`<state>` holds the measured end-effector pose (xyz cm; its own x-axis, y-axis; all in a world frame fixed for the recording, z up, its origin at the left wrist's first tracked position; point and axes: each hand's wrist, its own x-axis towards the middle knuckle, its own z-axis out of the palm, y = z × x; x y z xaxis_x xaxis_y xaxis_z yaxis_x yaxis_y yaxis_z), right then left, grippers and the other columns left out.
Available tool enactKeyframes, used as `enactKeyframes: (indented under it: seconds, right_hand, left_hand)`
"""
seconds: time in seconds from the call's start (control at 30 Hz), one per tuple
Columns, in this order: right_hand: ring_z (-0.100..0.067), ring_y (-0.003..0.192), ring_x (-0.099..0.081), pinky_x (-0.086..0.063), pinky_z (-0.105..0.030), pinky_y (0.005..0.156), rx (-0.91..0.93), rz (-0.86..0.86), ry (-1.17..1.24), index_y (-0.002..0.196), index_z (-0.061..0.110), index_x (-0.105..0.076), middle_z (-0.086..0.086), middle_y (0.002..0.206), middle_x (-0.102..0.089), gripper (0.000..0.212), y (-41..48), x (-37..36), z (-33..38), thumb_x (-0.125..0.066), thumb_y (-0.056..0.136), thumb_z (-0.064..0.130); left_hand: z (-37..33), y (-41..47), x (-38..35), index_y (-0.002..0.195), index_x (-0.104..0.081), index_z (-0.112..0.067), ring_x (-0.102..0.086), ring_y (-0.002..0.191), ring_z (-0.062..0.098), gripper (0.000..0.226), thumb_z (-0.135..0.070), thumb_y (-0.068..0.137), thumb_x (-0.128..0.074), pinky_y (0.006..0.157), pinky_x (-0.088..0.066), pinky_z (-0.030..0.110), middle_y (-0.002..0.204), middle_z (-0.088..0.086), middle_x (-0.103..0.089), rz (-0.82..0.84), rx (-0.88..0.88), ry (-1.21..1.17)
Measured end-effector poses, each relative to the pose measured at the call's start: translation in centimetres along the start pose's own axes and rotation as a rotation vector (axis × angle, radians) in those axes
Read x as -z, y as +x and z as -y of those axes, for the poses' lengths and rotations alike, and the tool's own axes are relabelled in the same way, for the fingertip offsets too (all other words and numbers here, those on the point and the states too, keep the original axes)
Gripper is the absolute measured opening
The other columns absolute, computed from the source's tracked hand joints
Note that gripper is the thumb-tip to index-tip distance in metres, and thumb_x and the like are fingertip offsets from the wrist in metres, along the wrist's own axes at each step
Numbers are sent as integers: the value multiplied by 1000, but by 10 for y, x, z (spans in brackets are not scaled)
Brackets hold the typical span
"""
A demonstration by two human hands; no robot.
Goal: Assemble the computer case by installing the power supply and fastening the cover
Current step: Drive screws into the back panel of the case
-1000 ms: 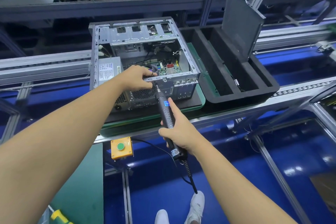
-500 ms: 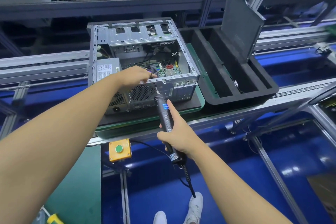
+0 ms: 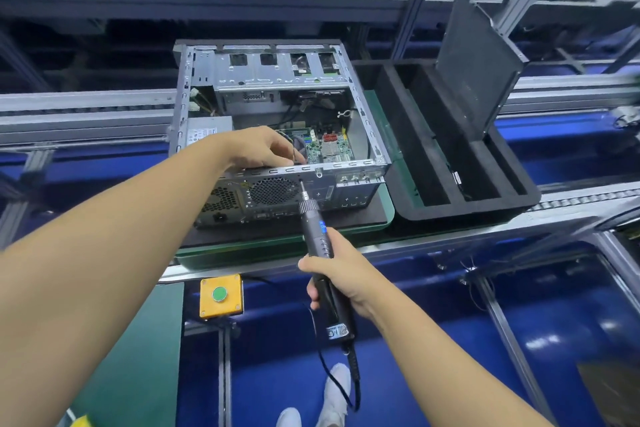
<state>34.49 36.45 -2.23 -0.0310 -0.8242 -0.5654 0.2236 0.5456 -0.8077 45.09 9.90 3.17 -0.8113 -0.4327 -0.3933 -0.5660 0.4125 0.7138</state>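
Your computer case point(image 3: 277, 107) is lying open side up on the green pallet point(image 3: 389, 215), around 12 o'clock from where you're standing, rear panel facing you. The power supply point(image 3: 207, 130) sits inside at the case's 8 o'clock corner, its label peeking out just past your left forearm and its vent mesh showing on the rear panel below.

Your left hand point(image 3: 263, 149) is draped over the near top rail of the case, fingers curled down towards the motherboard point(image 3: 329, 149). Honestly can't tell if it's pinching a cable, gripping the rail or just resting there, since the fingertips are tucked out of view.

Your right hand point(image 3: 341, 274) has a full wrap around the black electric screwdriver point(image 3: 317, 232), forefinger laid along the barrel. It's angled up towards 11 o'clock, with the bit tip on the rear panel just under the rail, at about 1 o'clock of the round fan grille point(image 3: 273, 189).

The cover panel point(image 3: 478, 59) is off the case, standing tilted in the black foam tray point(image 3: 467, 215) over at 2 o'clock, touching the tray's far slot. The tray butts right up against the pallet.

There's a yellow box with a green button point(image 3: 220, 295) at 7 o'clock from the screwdriver, hung below the conveyor edge. The screwdriver's cord drops down at 6 o'clock towards your white shoes point(image 3: 336, 392).
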Motion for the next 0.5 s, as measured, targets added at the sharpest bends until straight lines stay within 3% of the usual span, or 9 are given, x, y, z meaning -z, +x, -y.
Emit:
enactKeyframes:
  seconds: [0.2, 0.5]
  right_hand:
    - [-28, 68, -62, -58, -42, 69, -32, 216, -8, 131, 22, -44, -5, 88, -60, 65, 6, 13, 3, -79, 80, 0]
    - [-26, 70, -62, -59, -42, 72, -31, 322, -83, 129, 27, -40, -6, 99, -56, 68, 0, 26, 17, -75, 82, -7]
  left_hand:
    - [4, 5, -5, 88, -75, -18, -66, 89, -10, 9, -27, 89, -74, 80, -43, 14, 97, -25, -73, -85, 17, -57]
    - [0, -4, -14, 78, -77, -23, -66, 84, -10, 10, -31, 85, -78, 78, -45, 19, 92, -23, -74, -207, 30, -84]
